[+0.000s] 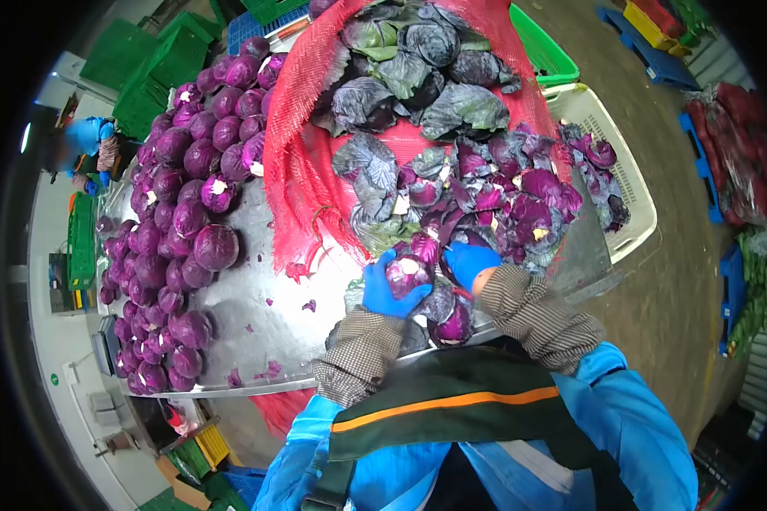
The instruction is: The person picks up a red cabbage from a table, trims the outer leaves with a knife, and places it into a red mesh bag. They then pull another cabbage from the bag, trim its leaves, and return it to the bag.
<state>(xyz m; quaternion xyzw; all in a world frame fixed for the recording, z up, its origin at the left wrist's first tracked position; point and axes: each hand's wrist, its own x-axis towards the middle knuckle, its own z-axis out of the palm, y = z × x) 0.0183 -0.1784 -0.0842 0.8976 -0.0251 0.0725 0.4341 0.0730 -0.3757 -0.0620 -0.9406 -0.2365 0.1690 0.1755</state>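
Two gloved hands (pixel 383 289), one white crate (pixel 642 192) and dozens of cabbages (pixel 216 248) show

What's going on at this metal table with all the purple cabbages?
A person in blue gloves has a red cabbage in the left hand, cut stem end facing up, while the right hand is close beside it among loose leaves. Smooth, bare heads are piled on the left of the metal table. Heads still in their dull outer leaves lie on a red mesh sack at the far side. It looks like the outer leaves are being stripped off.
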